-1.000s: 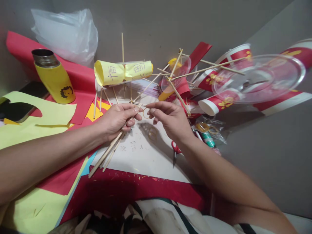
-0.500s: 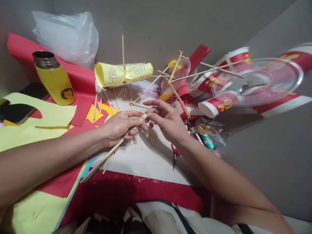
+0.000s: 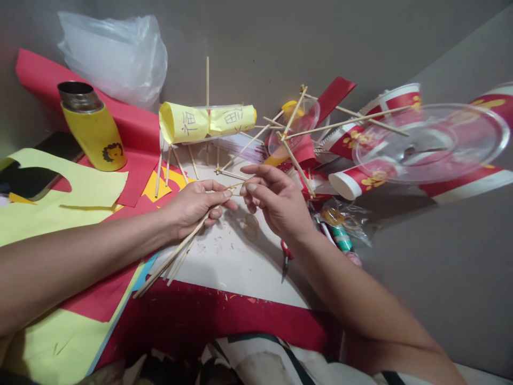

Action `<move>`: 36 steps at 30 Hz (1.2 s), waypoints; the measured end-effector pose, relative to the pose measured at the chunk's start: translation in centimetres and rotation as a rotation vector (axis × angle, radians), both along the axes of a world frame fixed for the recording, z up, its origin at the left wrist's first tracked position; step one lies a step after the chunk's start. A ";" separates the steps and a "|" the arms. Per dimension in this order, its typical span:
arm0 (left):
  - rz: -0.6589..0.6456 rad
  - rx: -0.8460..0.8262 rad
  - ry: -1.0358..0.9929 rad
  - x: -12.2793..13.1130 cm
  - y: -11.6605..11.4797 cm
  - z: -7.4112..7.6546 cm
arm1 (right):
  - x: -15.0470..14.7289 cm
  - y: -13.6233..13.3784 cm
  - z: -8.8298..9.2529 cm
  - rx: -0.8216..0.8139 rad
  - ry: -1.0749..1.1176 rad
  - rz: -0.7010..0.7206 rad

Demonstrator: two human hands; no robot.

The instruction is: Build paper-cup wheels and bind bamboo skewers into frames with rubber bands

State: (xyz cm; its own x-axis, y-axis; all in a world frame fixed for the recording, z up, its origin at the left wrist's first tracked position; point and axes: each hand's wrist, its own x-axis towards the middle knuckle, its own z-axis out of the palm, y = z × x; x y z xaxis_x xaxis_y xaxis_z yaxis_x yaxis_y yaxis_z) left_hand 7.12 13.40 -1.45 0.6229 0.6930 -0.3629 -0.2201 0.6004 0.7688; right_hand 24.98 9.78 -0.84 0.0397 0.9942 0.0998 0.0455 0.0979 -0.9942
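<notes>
White sheet (image 3: 248, 267) spreads rightward, left hand's (image 3: 200, 207) sticks (image 3: 181, 247) crossing its edge.

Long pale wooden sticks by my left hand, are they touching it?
Touching. The head view shows the left hand closed around the long pale wooden sticks, their near ends jutting out below it.
</notes>
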 end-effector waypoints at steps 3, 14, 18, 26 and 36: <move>0.015 0.021 -0.002 0.0 -0.1 0.0 | -0.1 -0.6 0.3 -0.101 0.076 0.060; 0.033 0.096 -0.018 0.1 -1.1 0.8 | 0.2 -1.4 0.4 -0.367 -0.002 0.180; 0.060 0.101 -0.038 0.0 -1.0 1.0 | -0.2 -1.6 0.6 -0.253 0.057 0.108; 0.070 0.054 -0.075 -0.2 -0.6 1.2 | -0.6 -2.0 -0.2 -0.162 0.013 0.181; 0.048 0.086 -0.031 0.1 -1.4 1.9 | -0.2 -1.6 0.8 -0.669 0.501 0.206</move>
State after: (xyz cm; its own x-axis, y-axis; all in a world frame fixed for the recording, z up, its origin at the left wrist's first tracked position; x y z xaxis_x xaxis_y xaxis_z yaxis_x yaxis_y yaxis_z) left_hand 7.23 12.04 0.46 0.5986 0.7500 -0.2814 -0.2716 0.5206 0.8095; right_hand 24.82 8.18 -0.08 -0.2653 0.8298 -0.4910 -0.3680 -0.5579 -0.7439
